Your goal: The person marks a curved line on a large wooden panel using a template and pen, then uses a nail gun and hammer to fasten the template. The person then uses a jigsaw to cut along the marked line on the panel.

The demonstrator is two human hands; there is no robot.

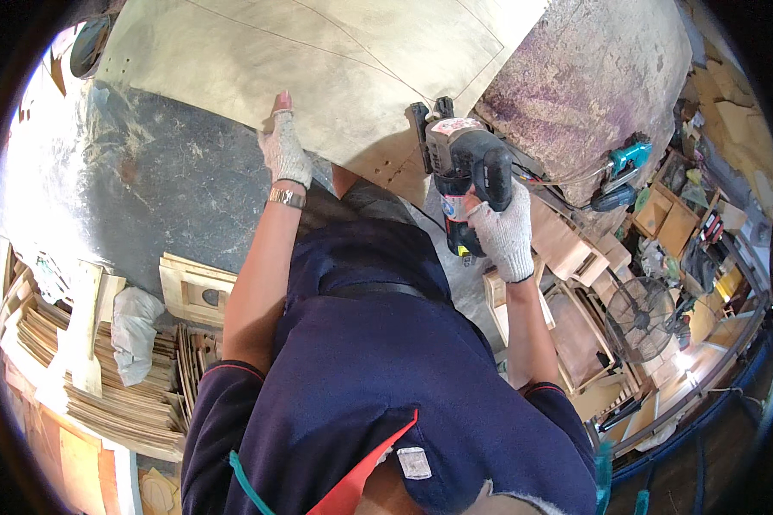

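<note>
My right hand (505, 230), in a white knitted glove, is wrapped round the black handle of a jigsaw (457, 159). The saw's base sits at the near right edge of a pale plywood sheet (335, 94), close to where several dark drawn lines meet. At the sheet's near edge my left hand (285, 154), also gloved, grips the board with its bare thumb on top. The fingers of that hand are mostly hidden below the edge. The jigsaw hides its own blade.
A teal power tool (629, 159) lies on the stained surface (593, 77) at the right. Stacked wooden pieces (116, 378) stand at lower left. A standing fan (642, 318) and wooden boxes (567, 245) are at the right. Grey flooring (180, 172) shows at the left.
</note>
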